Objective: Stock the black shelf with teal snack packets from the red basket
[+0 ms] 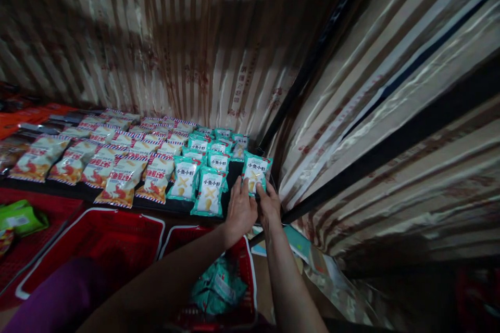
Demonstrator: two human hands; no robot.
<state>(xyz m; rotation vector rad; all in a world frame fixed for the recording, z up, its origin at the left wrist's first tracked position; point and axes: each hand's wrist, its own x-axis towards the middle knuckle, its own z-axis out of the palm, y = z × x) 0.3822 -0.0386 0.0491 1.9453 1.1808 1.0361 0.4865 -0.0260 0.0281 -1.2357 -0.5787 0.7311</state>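
Note:
A teal-and-white snack bag (257, 170) stands tilted at the right end of the black shelf, between my two hands. My left hand (241, 209) grips its lower left side with the fingers. On its lower right, my right hand (269, 203) pinches it, thumb on the front. Just left are several matching teal snack bags (210, 192) in rows. Beyond them lie rows of white-and-orange snack bags (123, 179) with striped edges. Below my forearms, a red basket (250, 265) with a white rim holds more teal packets (219, 286).
Another red basket (97, 218) stands to the left, near green packets (19, 217). Orange packages (35, 114) lie at the far left. Pleated beige curtains (219, 52) hang behind and to the right. A black pole (390, 161) slants close to my right hand.

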